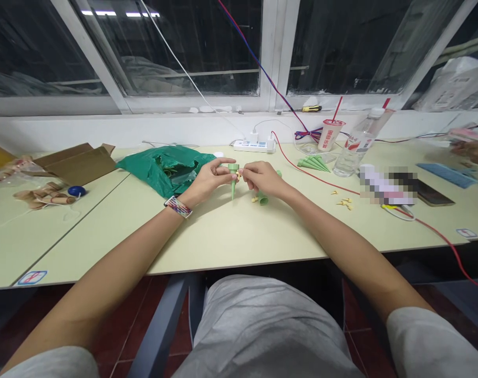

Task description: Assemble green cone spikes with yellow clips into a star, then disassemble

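We locate the green spike (233, 181) in front of the person, above the table (239, 241), with its wide collar at the top and its narrow tip pointing down. We find the left hand (210, 181) closed lightly on it, thumb and fingers gripping the collar from the side. We see the right hand (262, 177) with thumb and index finger pinched together on a small yellow piece (238, 175) at the spike's right side; the fingers hide part of that contact, so we cannot tell whether the piece is seated in the collar. Below the right hand, we note a second green part (263, 200) lying on the table, with a loose yellow part (255, 199) just beside it. To the right, we identify a cluster of yellow pieces (344, 203) and, farther back, a group of green cones (314, 163) lying side by side. To the left, we observe a green plastic bag (144, 168) near the left hand. Farther out, we register a power strip (252, 146), a lidded cup (331, 137), a clear bottle (347, 159) and a cardboard box (85, 164).
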`<state>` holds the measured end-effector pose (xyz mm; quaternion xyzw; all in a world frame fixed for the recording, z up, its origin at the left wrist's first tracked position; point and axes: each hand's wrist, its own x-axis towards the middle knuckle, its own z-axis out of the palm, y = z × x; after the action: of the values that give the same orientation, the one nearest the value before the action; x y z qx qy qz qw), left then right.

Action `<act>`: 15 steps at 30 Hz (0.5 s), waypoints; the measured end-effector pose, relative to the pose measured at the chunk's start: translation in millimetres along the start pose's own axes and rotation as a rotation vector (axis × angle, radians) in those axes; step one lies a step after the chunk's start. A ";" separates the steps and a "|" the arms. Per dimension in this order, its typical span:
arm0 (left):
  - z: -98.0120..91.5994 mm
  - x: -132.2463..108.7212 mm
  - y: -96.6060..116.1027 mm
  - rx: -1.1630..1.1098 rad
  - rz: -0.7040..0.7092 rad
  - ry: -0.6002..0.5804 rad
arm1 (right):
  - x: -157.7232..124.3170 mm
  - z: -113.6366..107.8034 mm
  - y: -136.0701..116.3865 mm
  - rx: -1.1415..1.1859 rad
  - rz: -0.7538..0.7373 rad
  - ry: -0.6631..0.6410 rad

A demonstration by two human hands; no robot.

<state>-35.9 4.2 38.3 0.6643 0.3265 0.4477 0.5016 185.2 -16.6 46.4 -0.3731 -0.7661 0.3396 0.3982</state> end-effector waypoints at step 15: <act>1.6 -4.3 11.7 0.223 0.082 0.059 | -0.5 17.6 10.6 -0.298 -0.054 0.106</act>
<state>-36.2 -3.5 48.1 0.7153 0.3614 0.4481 0.3961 173.3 -15.8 29.6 -0.4246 -0.7956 0.1912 0.3876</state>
